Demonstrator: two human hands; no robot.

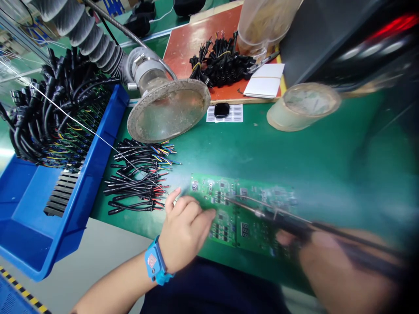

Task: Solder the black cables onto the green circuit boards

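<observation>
A green circuit board panel [248, 209] lies flat on the green mat near the front edge. My left hand [185, 231], with a blue wrist strap [155, 261], rests curled at the board's left edge, fingers pinched around a thin solder wire [98, 137] that runs up to the left. My right hand [314, 257], blurred, grips a soldering iron [278, 216] whose tip touches the board's upper left part. A little smoke hangs over the board.
Loose black cable leads [137, 179] lie left of the board. A blue bin [49, 205] holds cable bundles. A fume-extraction funnel [168, 111] on a hose hangs above. Behind are a tape roll [303, 107], more connectors [222, 63] on a red board, and a white pad [265, 80].
</observation>
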